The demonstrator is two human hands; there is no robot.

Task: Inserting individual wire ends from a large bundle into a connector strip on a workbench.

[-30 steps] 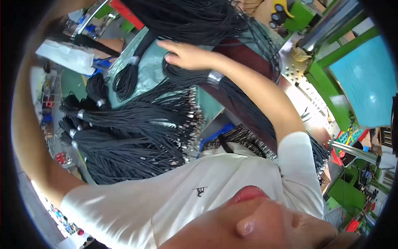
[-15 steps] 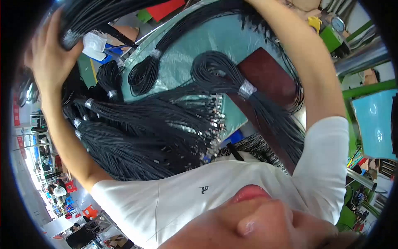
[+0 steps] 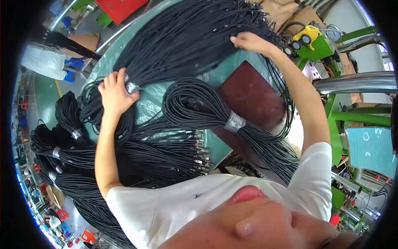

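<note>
A large bundle of black cables [image 3: 174,50] lies across the far side of the table. My left hand [image 3: 114,93] rests on its looped left end, beside the silver tape band [image 3: 132,87], with fingers and thumb spread apart. My right hand [image 3: 251,42] is at the near edge of the bundle's right part, its fingers curled; what they hold, if anything, is hidden. Nearer to me, another taped cable bundle [image 3: 195,101] lies partly over a dark red flat board [image 3: 253,93].
More taped cable bundles [image 3: 103,155] pile up at the left, several with connector ends [image 3: 201,153] towards the middle. Green sheeting [image 3: 151,93] covers the table. Green machinery [image 3: 317,50], a yellow toy-like vehicle [image 3: 306,35] and a metal bar [image 3: 356,83] stand at the right.
The cable bundle that my left hand held raised at the far left now lies on the table. My left hand has come down and inward, and my right hand has come into view.
</note>
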